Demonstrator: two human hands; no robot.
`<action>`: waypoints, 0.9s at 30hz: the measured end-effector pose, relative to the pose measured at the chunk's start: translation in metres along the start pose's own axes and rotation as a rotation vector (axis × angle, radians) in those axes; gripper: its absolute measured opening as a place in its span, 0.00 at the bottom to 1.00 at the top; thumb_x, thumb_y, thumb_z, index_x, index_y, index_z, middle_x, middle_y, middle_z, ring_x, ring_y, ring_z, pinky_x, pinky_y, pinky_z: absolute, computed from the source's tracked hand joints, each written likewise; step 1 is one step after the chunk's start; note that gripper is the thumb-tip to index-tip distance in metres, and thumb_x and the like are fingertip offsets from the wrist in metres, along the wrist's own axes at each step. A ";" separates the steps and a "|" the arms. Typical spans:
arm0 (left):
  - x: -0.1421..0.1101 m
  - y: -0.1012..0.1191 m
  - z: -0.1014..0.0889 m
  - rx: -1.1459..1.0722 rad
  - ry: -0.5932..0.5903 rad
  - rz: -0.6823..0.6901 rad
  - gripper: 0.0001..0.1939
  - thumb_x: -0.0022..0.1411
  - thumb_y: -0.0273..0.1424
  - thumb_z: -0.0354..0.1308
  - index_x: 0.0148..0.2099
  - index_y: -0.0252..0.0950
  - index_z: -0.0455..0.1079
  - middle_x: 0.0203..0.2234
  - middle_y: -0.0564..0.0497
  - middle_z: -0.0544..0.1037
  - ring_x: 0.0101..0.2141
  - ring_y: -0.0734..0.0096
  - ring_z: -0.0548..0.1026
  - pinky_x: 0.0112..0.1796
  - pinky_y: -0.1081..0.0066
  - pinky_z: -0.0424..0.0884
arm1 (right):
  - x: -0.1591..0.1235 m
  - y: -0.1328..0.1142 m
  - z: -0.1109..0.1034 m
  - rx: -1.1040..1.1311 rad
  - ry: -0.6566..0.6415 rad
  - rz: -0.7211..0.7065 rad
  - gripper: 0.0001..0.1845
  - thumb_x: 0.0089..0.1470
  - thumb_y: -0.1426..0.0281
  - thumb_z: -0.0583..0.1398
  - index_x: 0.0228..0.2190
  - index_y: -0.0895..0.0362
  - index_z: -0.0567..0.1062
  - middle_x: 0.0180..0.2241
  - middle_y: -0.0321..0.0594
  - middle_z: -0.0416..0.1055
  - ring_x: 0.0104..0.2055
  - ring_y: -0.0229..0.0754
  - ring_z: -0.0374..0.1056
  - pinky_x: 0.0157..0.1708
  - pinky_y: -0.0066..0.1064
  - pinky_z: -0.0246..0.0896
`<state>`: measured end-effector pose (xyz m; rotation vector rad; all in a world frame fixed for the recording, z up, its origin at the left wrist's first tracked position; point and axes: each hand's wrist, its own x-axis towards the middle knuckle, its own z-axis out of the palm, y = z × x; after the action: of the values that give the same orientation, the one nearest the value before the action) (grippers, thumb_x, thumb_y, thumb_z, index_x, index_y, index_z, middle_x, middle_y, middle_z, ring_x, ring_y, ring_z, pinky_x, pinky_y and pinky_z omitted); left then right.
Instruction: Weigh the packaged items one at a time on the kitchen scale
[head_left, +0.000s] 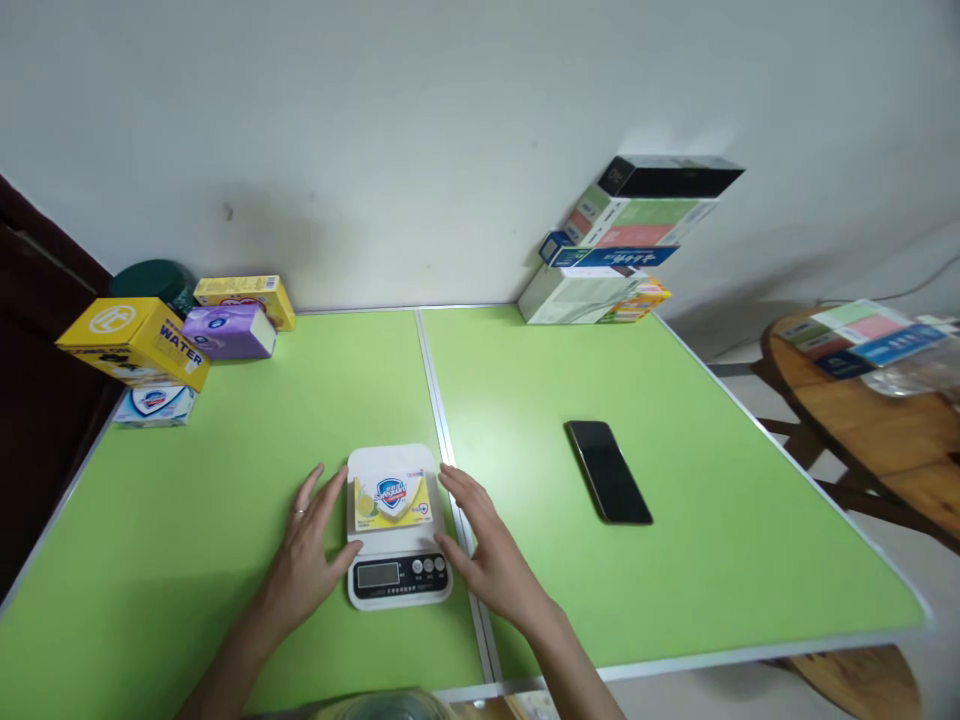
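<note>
A yellow and white Safeguard soap box [391, 500] lies flat on the platform of a white digital kitchen scale [397, 542]. Along the scale's left side is my left hand [307, 552], fingers spread, a ring on one finger. My right hand [487, 550] is at the opposite side with thumb and fingers apart, its thumb tip close to the scale's edge. Neither hand grips anything; whether the fingertips touch the scale I cannot tell. The scale's display looks blank.
A dark phone [608, 472] lies right of the scale on the green table [720, 560]. Stacked boxes [622, 240] stand against the wall. At the back left are a yellow box [139, 340], a purple tissue pack [229, 332] and another soap box [155, 405]. A wooden stool [862, 400] stands at right.
</note>
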<state>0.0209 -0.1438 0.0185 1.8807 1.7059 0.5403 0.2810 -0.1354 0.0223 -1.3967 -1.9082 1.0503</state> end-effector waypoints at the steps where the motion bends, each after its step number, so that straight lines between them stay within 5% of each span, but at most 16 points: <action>1: 0.004 0.001 -0.002 0.001 -0.024 0.003 0.38 0.58 0.30 0.56 0.68 0.47 0.47 0.65 0.42 0.54 0.64 0.50 0.55 0.56 0.47 0.63 | 0.005 -0.004 0.000 -0.024 -0.039 -0.021 0.36 0.56 0.73 0.57 0.63 0.48 0.52 0.67 0.42 0.48 0.69 0.48 0.42 0.66 0.51 0.44; 7: 0.022 0.000 -0.005 0.024 -0.115 0.055 0.34 0.59 0.32 0.55 0.67 0.46 0.51 0.59 0.43 0.67 0.58 0.51 0.67 0.49 0.52 0.73 | 0.037 -0.021 -0.011 -0.151 -0.230 -0.137 0.35 0.51 0.77 0.61 0.60 0.59 0.60 0.62 0.52 0.58 0.64 0.52 0.54 0.61 0.45 0.55; 14: 0.039 0.024 0.005 0.061 -0.046 0.236 0.31 0.59 0.34 0.55 0.64 0.41 0.56 0.57 0.44 0.71 0.54 0.56 0.72 0.51 0.59 0.72 | 0.032 -0.015 -0.045 -0.195 -0.195 -0.200 0.33 0.50 0.76 0.63 0.57 0.58 0.62 0.56 0.52 0.63 0.60 0.51 0.59 0.57 0.40 0.60; 18: 0.060 0.072 0.025 0.048 -0.121 0.305 0.31 0.59 0.33 0.55 0.65 0.42 0.55 0.57 0.45 0.70 0.55 0.56 0.71 0.52 0.56 0.71 | 0.014 0.001 -0.079 -0.158 -0.110 -0.166 0.34 0.50 0.78 0.62 0.58 0.57 0.62 0.57 0.52 0.63 0.60 0.50 0.58 0.58 0.41 0.59; 23: 0.107 0.158 0.061 -0.010 -0.244 0.286 0.34 0.56 0.30 0.59 0.64 0.42 0.57 0.58 0.43 0.68 0.53 0.54 0.72 0.50 0.54 0.73 | -0.011 0.047 -0.144 -0.038 0.127 -0.012 0.36 0.50 0.77 0.61 0.60 0.53 0.59 0.63 0.50 0.55 0.63 0.50 0.55 0.56 0.43 0.62; 27: 0.151 0.226 0.098 -0.064 -0.268 0.526 0.32 0.54 0.26 0.57 0.62 0.40 0.60 0.56 0.44 0.71 0.53 0.57 0.72 0.54 0.56 0.69 | -0.022 0.082 -0.204 -0.188 0.227 0.016 0.38 0.47 0.79 0.62 0.59 0.54 0.60 0.60 0.51 0.60 0.62 0.52 0.57 0.59 0.48 0.56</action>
<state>0.2745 -0.0186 0.0757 2.2410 1.0094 0.5000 0.4923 -0.0887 0.0656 -1.5641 -1.8672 0.6989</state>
